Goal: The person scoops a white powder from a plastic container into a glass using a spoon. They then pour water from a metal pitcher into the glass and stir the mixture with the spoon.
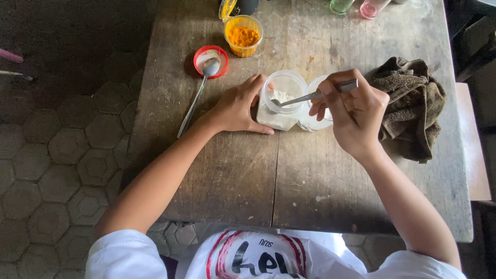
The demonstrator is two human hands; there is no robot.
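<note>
A clear plastic jar [281,101] holding white powder stands open near the middle of the wooden tabletop [248,170]. The left hand [237,107] is cupped against the jar's left wall, thumb laid along the base and fingers curled toward the rim, steadying it. The right hand [351,111] is closed around the handle of a metal spoon [310,96], pinching it between thumb and fingers; the spoon's bowl sits inside the jar mouth, over the powder. Just right of the jar, touching it, lies a clear round lid [315,121], partly covered by the right hand.

Right of the jar, beyond the right hand, a crumpled brown cloth [413,106] rests on the tabletop. Up and left of the jar lies a red lid [211,61] with the bowl of a second spoon [196,95] resting in it, handle running down toward the person. Behind the jar stands an open yellow tub of orange powder [243,35]. At the far edge, right of the jar's line, stand a green glass [341,6] and a pink glass [373,8].
</note>
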